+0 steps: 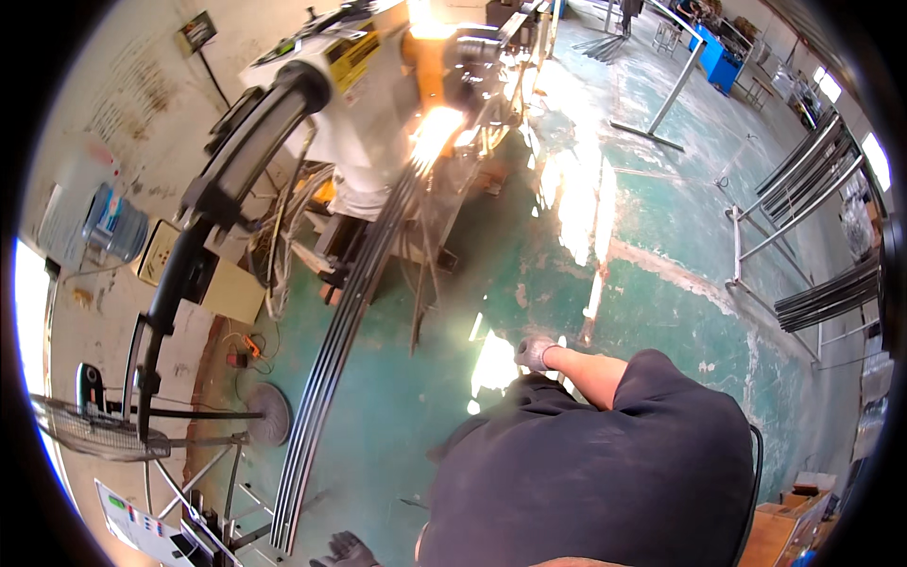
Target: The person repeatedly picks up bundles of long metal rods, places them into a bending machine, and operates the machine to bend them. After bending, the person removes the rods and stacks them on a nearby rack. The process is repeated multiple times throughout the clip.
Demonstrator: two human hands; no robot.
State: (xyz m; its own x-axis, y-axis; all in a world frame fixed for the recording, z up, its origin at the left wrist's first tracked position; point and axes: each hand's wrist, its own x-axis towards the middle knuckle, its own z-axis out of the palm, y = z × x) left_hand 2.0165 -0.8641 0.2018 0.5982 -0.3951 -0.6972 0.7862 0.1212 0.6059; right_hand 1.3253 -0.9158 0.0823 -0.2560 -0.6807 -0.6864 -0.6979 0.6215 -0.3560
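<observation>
My left hand [348,550], in a dark grey glove, is at the lower edge with its fingers spread and nothing in it. Close beside it, the near ends of several long dark metal tubes [326,369] hang side by side. The tubes run up to a white machine [364,123] with a yellow part, where bright glare hides their far ends. My right hand [536,352], in a pale grey glove, is out in front of my body near my knee. Its fingers are turned down, and their grip is not clear. I make out nothing held in it.
A standing fan [99,430] and a black post stand at the left. Water jugs [118,227] are by the wall. Racks [732,246] with dark bars line the right side. A wooden box [789,520] is at lower right. Sunlight glares off the worn green floor [661,331].
</observation>
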